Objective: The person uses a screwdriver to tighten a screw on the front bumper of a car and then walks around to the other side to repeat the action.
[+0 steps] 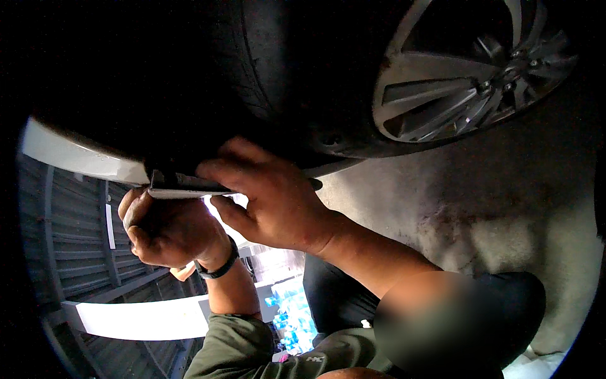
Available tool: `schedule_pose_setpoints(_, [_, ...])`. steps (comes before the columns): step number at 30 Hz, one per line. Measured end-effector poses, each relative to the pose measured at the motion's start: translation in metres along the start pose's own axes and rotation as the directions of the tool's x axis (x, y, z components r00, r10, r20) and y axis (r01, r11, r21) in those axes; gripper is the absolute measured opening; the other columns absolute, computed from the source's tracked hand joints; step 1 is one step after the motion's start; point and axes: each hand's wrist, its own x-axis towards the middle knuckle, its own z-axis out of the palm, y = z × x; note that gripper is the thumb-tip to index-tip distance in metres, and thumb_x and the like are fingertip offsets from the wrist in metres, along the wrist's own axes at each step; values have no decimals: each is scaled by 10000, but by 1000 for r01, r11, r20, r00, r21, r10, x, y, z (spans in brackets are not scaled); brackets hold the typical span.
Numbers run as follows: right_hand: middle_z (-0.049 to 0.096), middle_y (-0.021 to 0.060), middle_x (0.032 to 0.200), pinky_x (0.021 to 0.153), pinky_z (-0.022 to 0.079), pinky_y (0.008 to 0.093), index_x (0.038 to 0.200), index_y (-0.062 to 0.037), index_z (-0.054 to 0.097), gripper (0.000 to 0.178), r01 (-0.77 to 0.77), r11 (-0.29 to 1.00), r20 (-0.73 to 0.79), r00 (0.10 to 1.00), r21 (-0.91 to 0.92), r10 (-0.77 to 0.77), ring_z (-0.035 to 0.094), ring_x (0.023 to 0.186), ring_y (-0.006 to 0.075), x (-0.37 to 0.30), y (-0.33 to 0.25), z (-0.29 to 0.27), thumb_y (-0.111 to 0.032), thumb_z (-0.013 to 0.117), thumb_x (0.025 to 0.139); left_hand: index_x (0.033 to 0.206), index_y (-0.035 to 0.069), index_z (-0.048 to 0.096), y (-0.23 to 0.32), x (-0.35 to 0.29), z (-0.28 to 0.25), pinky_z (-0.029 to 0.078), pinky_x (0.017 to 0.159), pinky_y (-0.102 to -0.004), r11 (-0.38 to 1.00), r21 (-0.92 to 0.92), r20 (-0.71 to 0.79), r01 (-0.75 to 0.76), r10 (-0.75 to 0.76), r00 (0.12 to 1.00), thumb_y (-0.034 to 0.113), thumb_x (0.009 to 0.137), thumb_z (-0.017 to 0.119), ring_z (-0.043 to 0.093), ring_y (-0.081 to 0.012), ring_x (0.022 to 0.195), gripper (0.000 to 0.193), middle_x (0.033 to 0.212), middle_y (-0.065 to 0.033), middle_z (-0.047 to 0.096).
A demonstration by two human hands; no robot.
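Both hands are raised to the dark underside of a car's wheel arch. Between them runs a narrow, flat grey strip with a pale edge; whether it is fixed to the car or loose I cannot tell. My left hand, with a dark band on its wrist, is closed with curled fingers at the strip's left end. My right hand pinches the strip further right, thumb below and fingers above. The fingertips partly vanish into shadow. A pale body panel curves away left of the strip.
A grey spoked wheel with a dark tyre stands at the upper right. Stained concrete floor lies below it. Corrugated metal sheeting and a white beam are at the left. Bright blue-and-white items show behind my arms.
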Motion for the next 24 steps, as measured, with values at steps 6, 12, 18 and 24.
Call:
schedule_pose_setpoints(6, [643, 141, 1108, 742, 577, 377, 1207, -50, 676, 346, 6, 991, -20, 1000, 136, -4, 691, 862, 292, 6, 0, 5, -209, 755, 910, 1042, -25, 688, 1, 3, -2, 542, 928, -410, 951, 294, -35, -93, 108, 994, 400, 1046, 275, 657, -250, 1008, 593, 1103, -147, 641])
schedule_pose_setpoints(12, [666, 121, 1017, 733, 571, 381, 1108, -29, 701, 360, -72, 984, 4, 997, 163, 73, 693, 848, 306, 15, -9, 2, -271, 815, 868, 943, -30, 677, 2, 5, 8, 540, 871, -381, 941, 332, -100, -65, 103, 990, 405, 1044, 250, 636, -225, 937, 618, 1049, -137, 621])
schedule_pose_setpoints(18, [667, 123, 941, 714, 560, 404, 975, -38, 690, 366, -108, 991, 100, 990, 73, 101, 685, 839, 313, 28, -11, 1, -344, 834, 835, 938, -34, 673, 0, 5, 4, 533, 862, -370, 907, 415, -129, -77, 142, 982, 384, 1037, 251, 625, -216, 910, 603, 1024, -132, 607])
schedule_pose_setpoints(24, [657, 129, 864, 683, 534, 422, 870, -39, 646, 415, -126, 988, 133, 985, 88, 114, 662, 831, 323, 37, -3, 5, -391, 855, 798, 937, -40, 667, 1, 7, 13, 532, 875, -367, 875, 463, -57, -143, 190, 980, 351, 1021, 267, 618, -211, 921, 565, 1013, -131, 607])
